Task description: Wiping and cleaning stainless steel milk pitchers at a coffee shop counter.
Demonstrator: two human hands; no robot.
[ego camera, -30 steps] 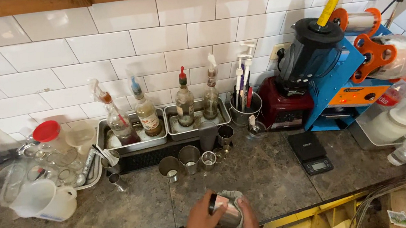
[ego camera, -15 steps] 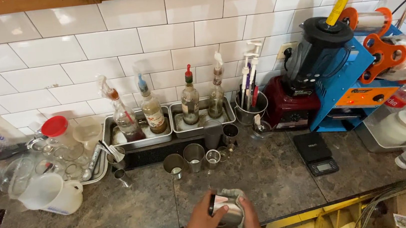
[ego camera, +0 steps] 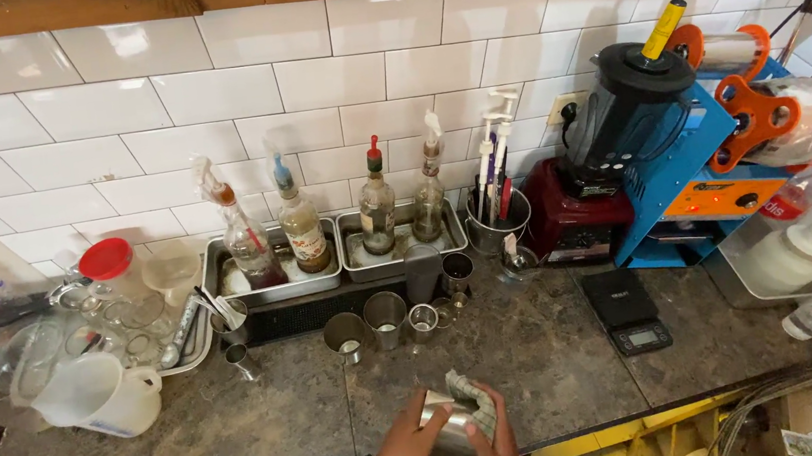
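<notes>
Two hands at counter edge, left hand [ego camera: 411, 446] fingers wrapped around steel cup [ego camera: 444, 427], right hand [ego camera: 497, 445] fingers pressing cloth [ego camera: 471, 400] against it

The hands [ego camera: 453, 439] have slid slightly right along the counter's front edge; the cloth [ego camera: 475, 404] now covers more of the cup [ego camera: 442, 427].

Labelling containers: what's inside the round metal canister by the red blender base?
The round metal canister holds several upright white pump or syringe-like tools and one red-tipped one. Its wall hides their lower ends and the bottom.
</notes>
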